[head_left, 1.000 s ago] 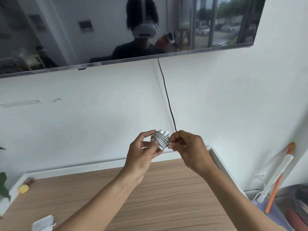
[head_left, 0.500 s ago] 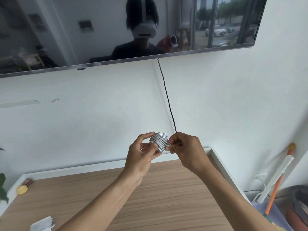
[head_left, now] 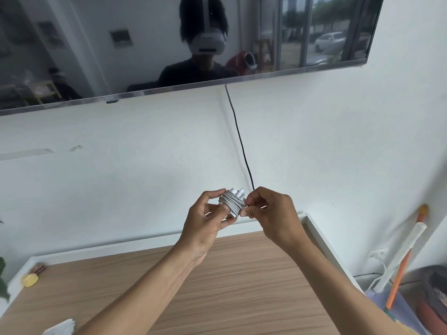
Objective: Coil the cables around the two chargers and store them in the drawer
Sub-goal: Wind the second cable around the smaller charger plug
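Observation:
A white charger (head_left: pixel 232 201) wrapped in several turns of its grey-white cable is held up in front of the wall, above the back of the wooden cabinet top (head_left: pixel 217 286). My left hand (head_left: pixel 205 223) grips the charger from the left with thumb and fingers. My right hand (head_left: pixel 271 213) pinches the cable end against the right side of the coil. At the bottom left edge lies another white coiled bundle (head_left: pixel 60 328), only partly in view. No drawer is visible.
A wall-mounted TV (head_left: pixel 169 44) hangs above, with a black cord (head_left: pixel 239 139) running down behind my hands. A yellow item (head_left: pixel 30 279) lies at the cabinet's back left. At the right stand an orange-and-white pole (head_left: pixel 406 252), a wall socket (head_left: pixel 378 254) and a dark bin (head_left: pixel 433 296).
Both hands with the coiled charger have stayed nearly in place, drifting slightly left. My right fingers have kept working the cable end at the coil.

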Demonstrator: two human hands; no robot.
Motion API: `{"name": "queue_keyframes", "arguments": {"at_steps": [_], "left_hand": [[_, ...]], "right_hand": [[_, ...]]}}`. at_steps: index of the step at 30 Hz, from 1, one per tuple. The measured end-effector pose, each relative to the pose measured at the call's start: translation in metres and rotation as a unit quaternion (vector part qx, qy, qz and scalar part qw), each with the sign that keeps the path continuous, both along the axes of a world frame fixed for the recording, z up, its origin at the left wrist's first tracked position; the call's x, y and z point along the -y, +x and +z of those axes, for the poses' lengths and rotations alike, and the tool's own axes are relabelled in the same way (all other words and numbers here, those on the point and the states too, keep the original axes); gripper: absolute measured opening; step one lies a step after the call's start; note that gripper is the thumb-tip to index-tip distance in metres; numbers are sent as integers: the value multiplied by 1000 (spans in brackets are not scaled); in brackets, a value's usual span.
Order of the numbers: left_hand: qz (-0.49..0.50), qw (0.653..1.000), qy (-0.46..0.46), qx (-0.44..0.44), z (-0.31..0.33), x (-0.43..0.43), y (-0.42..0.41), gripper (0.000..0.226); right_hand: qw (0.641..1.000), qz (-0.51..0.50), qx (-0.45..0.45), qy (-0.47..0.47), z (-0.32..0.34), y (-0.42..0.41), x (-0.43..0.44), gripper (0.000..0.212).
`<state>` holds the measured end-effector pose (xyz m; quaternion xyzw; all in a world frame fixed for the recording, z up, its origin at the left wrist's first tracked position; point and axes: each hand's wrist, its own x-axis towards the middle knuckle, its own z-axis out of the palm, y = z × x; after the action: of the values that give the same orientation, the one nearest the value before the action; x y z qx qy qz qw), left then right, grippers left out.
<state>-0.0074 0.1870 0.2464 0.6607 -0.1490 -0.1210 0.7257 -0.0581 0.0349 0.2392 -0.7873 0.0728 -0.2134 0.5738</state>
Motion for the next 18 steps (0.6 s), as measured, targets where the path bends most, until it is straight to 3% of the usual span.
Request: {"name": "queue_keyframes", "arguments": {"at_steps": [6, 12, 18], "left_hand": [[22, 997, -69, -33, 1, 8, 1, 26], [43, 992, -113, -18, 7, 18, -3, 23], [22, 990, -136, -38, 8, 19, 0, 28]], "right_hand": [[985, -71, 152, -39, -15, -1, -15, 11], [958, -132, 250, -56, -23, 7, -24, 24], [961, -141, 211, 107, -15, 9, -28, 23]]}}
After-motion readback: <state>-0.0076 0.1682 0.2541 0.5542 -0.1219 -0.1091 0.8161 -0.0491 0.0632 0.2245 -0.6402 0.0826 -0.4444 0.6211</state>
